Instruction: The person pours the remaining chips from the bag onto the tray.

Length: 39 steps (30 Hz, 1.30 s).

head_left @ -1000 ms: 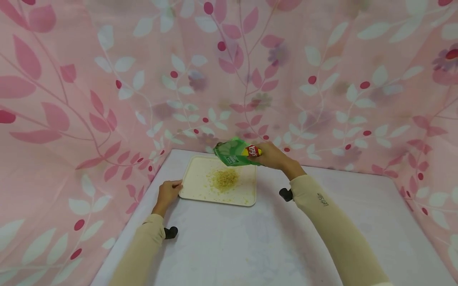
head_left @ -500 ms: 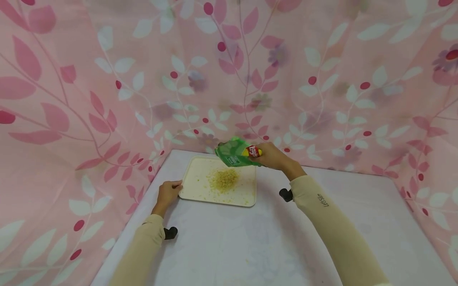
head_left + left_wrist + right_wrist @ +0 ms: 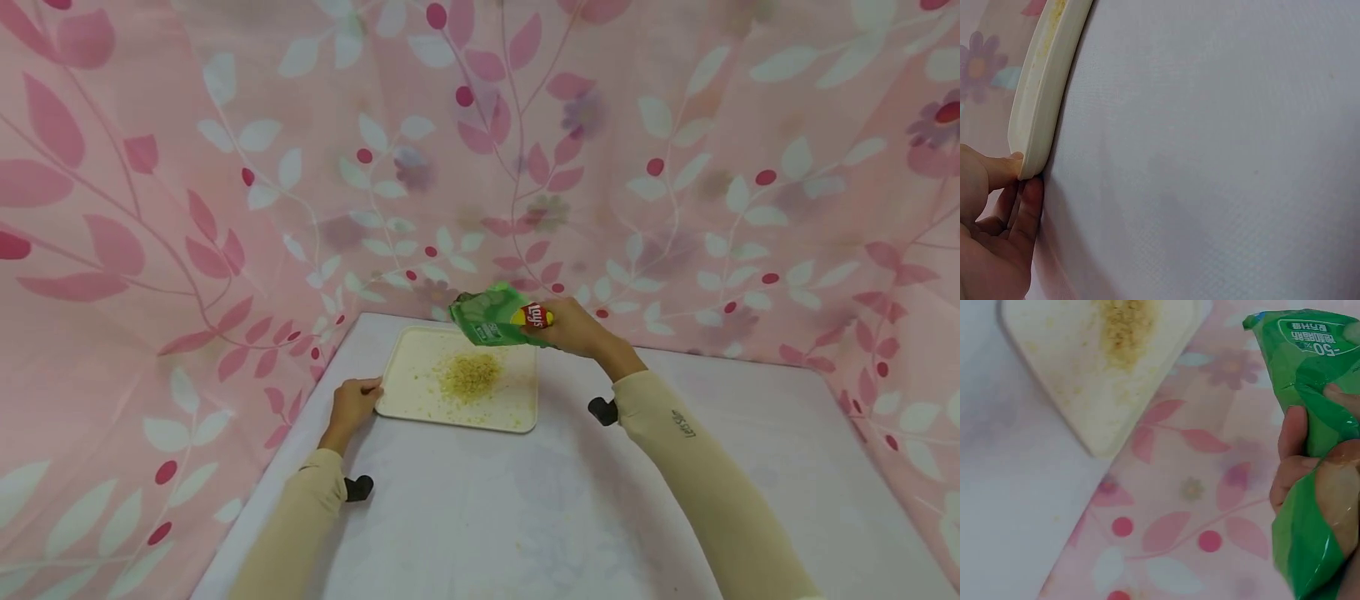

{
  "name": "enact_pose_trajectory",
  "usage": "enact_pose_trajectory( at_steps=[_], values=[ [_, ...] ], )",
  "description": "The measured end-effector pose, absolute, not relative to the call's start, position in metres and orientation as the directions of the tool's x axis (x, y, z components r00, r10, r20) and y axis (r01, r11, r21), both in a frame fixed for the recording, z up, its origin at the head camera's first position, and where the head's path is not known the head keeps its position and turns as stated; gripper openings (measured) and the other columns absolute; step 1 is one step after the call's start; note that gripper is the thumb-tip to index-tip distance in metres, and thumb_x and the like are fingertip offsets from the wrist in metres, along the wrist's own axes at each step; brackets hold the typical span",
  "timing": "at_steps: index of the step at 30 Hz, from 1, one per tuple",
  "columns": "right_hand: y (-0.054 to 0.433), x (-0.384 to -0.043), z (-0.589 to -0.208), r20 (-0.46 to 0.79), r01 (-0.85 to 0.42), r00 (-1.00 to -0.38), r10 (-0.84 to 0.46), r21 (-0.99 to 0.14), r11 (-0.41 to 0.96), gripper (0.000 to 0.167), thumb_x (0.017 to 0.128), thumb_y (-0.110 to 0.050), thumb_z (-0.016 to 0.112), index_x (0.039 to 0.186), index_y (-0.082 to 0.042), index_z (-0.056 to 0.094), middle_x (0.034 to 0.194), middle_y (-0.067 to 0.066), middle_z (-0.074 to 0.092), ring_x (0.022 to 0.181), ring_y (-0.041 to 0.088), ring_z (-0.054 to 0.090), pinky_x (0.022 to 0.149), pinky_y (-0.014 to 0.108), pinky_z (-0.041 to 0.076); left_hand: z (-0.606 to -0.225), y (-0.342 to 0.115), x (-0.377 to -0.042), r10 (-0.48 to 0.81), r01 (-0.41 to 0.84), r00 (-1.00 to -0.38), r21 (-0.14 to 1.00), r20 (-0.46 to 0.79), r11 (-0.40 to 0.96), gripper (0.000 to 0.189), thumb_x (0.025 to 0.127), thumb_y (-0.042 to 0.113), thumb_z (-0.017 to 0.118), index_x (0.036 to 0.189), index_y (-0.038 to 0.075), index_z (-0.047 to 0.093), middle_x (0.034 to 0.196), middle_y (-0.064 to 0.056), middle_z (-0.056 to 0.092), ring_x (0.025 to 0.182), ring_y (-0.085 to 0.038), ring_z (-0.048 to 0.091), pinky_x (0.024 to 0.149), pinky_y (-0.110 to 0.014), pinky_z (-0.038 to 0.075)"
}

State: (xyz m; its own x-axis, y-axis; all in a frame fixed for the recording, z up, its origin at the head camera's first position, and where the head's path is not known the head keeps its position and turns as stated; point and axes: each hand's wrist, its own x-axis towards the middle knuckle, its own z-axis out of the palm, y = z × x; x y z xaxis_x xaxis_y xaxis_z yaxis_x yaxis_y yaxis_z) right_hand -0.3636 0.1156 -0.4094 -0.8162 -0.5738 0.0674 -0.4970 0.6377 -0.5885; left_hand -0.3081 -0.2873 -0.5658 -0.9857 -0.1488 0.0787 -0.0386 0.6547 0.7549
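Observation:
My right hand (image 3: 573,327) grips a green Lay's chip bag (image 3: 487,317), held tilted above the far side of a cream tray (image 3: 405,392). In the right wrist view the fingers (image 3: 1293,434) wrap round the crumpled middle of the bag (image 3: 1310,356). A heap of yellow chip crumbs (image 3: 470,377) lies mid-tray, with loose bits scattered about it. At the tray's left edge, my left hand (image 3: 352,404) pinches the rim. The left wrist view has the thumb on top of the tray's corner (image 3: 1038,144) and fingers beneath it.
A white cloth covers the table (image 3: 675,467). Pink floral curtains (image 3: 525,167) hang behind it and at both sides. Black wrist mounts (image 3: 358,488) stick out from the sleeves.
The chip bag shifts and tilts slightly in my right hand while staying over the tray. My left hand keeps its place on the rim, and the crumb heap looks much the same.

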Motion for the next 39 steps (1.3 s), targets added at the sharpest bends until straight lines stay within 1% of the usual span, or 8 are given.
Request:
enact_pose_trajectory(
  at_steps=[7, 9, 15, 21, 23, 25, 31, 39],
  values=[
    [0.120, -0.361, -0.424, -0.188, -0.398, -0.815, -0.548, -0.505, 0.766, 0.029, 0.089, -0.018, 0.073, 0.113, -0.003, 0.067, 0.102, 0.007, 0.066, 0.072, 0.016, 0.063, 0.062, 0.025, 0.056, -0.566, -0.288, -0.307, -0.142, -0.029, -0.986, 0.755, 0.085, 0.655, 0.029, 0.093, 0.008, 0.064, 0.121, -0.001, 0.067, 0.116, -0.021, 0.066, 0.115, -0.038, 0.058, 0.090, -0.047, 0.050],
    [0.121, -0.360, -0.423, -0.163, -0.404, -0.819, -0.551, -0.518, 0.754, 0.029, 0.089, -0.019, 0.073, 0.113, -0.003, 0.067, 0.102, 0.006, 0.066, 0.071, 0.016, 0.063, 0.063, 0.025, 0.055, -0.567, -0.289, -0.306, -0.142, -0.032, -0.987, 0.756, 0.081, 0.654, 0.030, 0.093, 0.008, 0.065, 0.121, 0.000, 0.067, 0.116, -0.020, 0.066, 0.114, -0.037, 0.059, 0.089, -0.047, 0.050],
    [0.118, -0.361, -0.407, 0.146, -0.538, -0.810, -0.568, -0.570, 0.621, 0.021, 0.088, -0.018, 0.074, 0.103, -0.004, 0.071, 0.092, 0.005, 0.070, 0.074, 0.018, 0.063, 0.069, 0.033, 0.055, -0.565, -0.290, -0.308, -0.145, -0.016, -0.984, 0.757, 0.105, 0.653, 0.028, 0.092, 0.005, 0.065, 0.120, -0.003, 0.068, 0.115, -0.021, 0.067, 0.113, -0.036, 0.060, 0.087, -0.046, 0.051],
    [0.119, -0.362, -0.417, -0.176, -0.393, -0.814, -0.553, -0.535, 0.748, 0.023, 0.089, -0.018, 0.073, 0.107, -0.005, 0.067, 0.095, 0.004, 0.065, 0.069, 0.016, 0.063, 0.061, 0.027, 0.055, -0.564, -0.288, -0.307, -0.145, -0.020, -0.985, 0.758, 0.098, 0.651, 0.029, 0.092, 0.005, 0.064, 0.120, -0.003, 0.067, 0.115, -0.022, 0.066, 0.114, -0.038, 0.058, 0.089, -0.048, 0.050],
    [0.120, -0.362, -0.422, -0.224, -0.372, -0.808, -0.545, -0.523, 0.767, 0.026, 0.089, -0.018, 0.073, 0.109, -0.004, 0.066, 0.096, 0.005, 0.065, 0.069, 0.016, 0.063, 0.061, 0.027, 0.055, -0.565, -0.287, -0.305, -0.144, -0.033, -0.986, 0.757, 0.081, 0.652, 0.030, 0.092, 0.005, 0.064, 0.121, -0.002, 0.066, 0.116, -0.022, 0.066, 0.115, -0.037, 0.058, 0.089, -0.047, 0.050],
    [0.121, -0.361, -0.423, -0.206, -0.371, -0.812, -0.546, -0.540, 0.755, 0.026, 0.089, -0.019, 0.073, 0.109, -0.004, 0.067, 0.095, 0.004, 0.066, 0.068, 0.016, 0.063, 0.061, 0.026, 0.055, -0.566, -0.287, -0.304, -0.149, -0.041, -0.986, 0.758, 0.074, 0.651, 0.030, 0.092, 0.005, 0.065, 0.121, -0.001, 0.067, 0.116, -0.021, 0.066, 0.116, -0.037, 0.057, 0.089, -0.047, 0.050],
    [0.118, -0.359, -0.413, 0.037, -0.446, -0.829, -0.558, -0.646, 0.620, 0.020, 0.088, -0.020, 0.074, 0.103, -0.007, 0.071, 0.088, 0.001, 0.070, 0.071, 0.018, 0.062, 0.067, 0.032, 0.055, -0.565, -0.288, -0.305, -0.135, -0.008, -0.985, 0.751, 0.109, 0.661, 0.029, 0.092, 0.005, 0.065, 0.121, -0.002, 0.067, 0.115, -0.022, 0.066, 0.113, -0.037, 0.059, 0.087, -0.047, 0.051],
    [0.116, -0.356, -0.422, -0.137, -0.492, -0.797, -0.589, -0.419, 0.763, 0.026, 0.087, -0.020, 0.075, 0.109, -0.005, 0.071, 0.102, 0.004, 0.063, 0.089, 0.018, 0.053, 0.075, 0.026, 0.050, -0.565, -0.287, -0.307, -0.133, -0.010, -0.985, 0.745, 0.106, 0.667, 0.028, 0.092, 0.005, 0.065, 0.119, -0.003, 0.067, 0.114, -0.022, 0.067, 0.111, -0.037, 0.060, 0.085, -0.045, 0.052]
  ],
)
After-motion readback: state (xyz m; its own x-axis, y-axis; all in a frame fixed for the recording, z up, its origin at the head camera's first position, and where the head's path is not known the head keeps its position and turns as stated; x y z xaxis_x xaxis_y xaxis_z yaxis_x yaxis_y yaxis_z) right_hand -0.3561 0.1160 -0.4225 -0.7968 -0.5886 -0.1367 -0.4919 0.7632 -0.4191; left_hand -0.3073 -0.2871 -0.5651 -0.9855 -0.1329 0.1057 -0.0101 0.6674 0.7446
